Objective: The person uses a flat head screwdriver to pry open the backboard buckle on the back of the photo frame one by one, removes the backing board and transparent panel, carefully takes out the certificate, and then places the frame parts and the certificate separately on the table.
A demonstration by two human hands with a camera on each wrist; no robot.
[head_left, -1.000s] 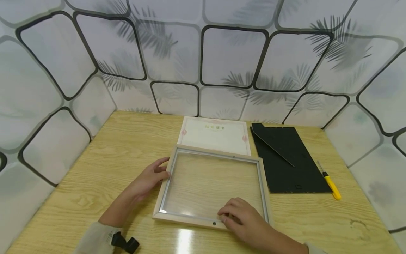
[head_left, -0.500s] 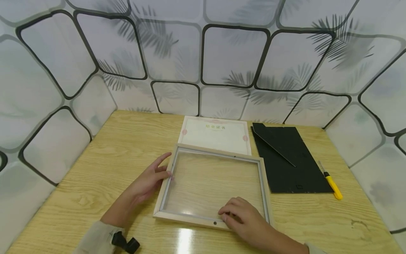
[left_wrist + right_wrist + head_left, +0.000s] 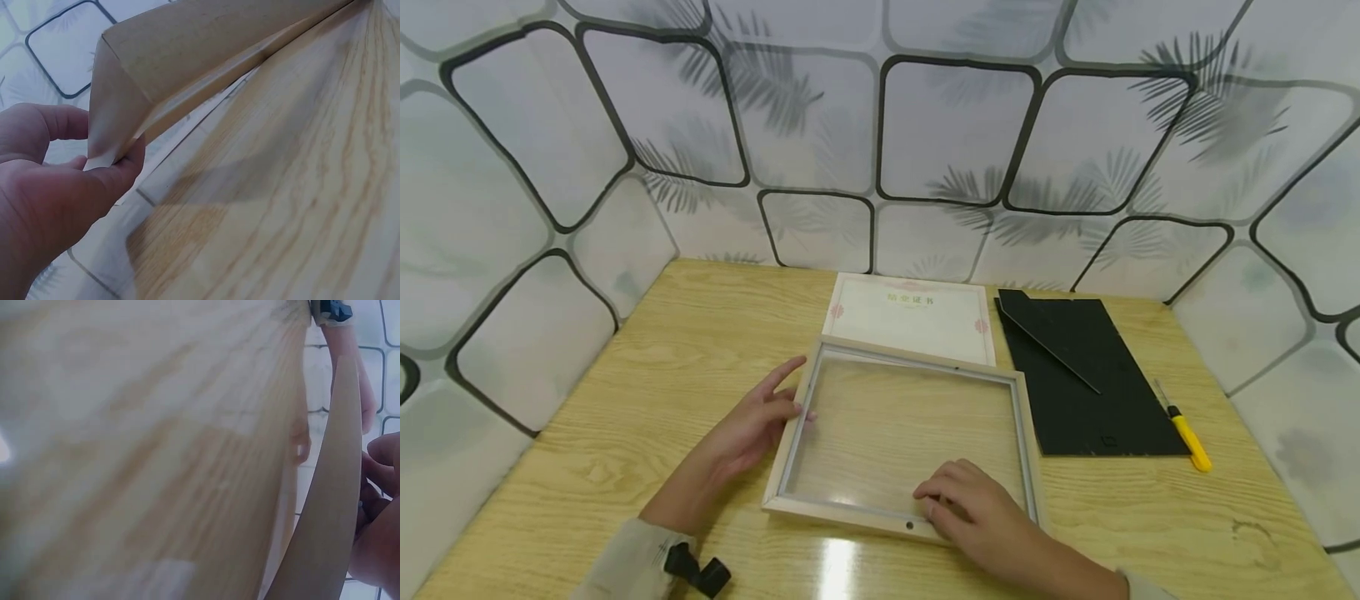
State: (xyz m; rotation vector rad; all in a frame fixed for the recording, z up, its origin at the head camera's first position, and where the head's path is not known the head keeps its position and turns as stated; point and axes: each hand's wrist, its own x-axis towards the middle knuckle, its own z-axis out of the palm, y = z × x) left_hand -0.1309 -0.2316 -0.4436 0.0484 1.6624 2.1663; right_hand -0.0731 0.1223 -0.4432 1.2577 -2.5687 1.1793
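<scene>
A light wooden picture frame [image 3: 835,513] with a clear pane [image 3: 895,442] lies in the middle of the table in the head view. My left hand [image 3: 752,433] grips its left side, thumb on the border and a fingertip showing through the pane underneath. The left wrist view shows this hand [image 3: 56,187] around the frame's corner [image 3: 125,94], which stands raised off the table. My right hand [image 3: 977,517] rests over the front right border with loosely bent fingers and nothing visible between them. In the right wrist view that hand [image 3: 381,512] sits beyond the frame's edge [image 3: 331,487].
Behind the frame lies a printed certificate [image 3: 910,321], partly covered by it. To the right is a black backing board [image 3: 1075,358] with a stand leg [image 3: 1045,342]. A screwdriver with a yellow handle [image 3: 1191,442] lies beside the board. Patterned cloth walls [image 3: 820,133] enclose the table.
A left fingertip now shows through the pane beneath the frame's left side, and the left index finger has straightened a little. The right hand has hardly moved.
</scene>
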